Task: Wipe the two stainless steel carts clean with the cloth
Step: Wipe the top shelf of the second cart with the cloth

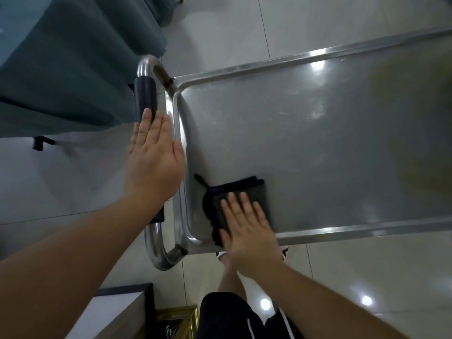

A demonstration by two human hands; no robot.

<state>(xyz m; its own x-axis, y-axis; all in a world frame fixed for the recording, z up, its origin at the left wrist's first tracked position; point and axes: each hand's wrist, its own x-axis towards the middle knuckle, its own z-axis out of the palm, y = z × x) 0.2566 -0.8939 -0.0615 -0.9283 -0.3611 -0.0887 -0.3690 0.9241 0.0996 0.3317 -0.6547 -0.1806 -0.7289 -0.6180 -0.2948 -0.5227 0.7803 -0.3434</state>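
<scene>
While the right hand (247, 231) is pressing flat, fingers spread, on the dark cloth (234, 206) near the cart (318, 133) tray's corner, the left hand (154, 162) is hovering open-palmed, gripping nothing, over the black-sleeved handle (146, 99).

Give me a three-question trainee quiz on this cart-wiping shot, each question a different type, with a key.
1. True or false: the right hand presses the cloth flat on the cart tray.
2. Where is the cloth? A) on the floor B) near the tray corner by the handle C) draped over the handle
3. Fill in: the left hand is held flat and open over the ____.

Key: 1 true; 2 B; 3 handle
</scene>
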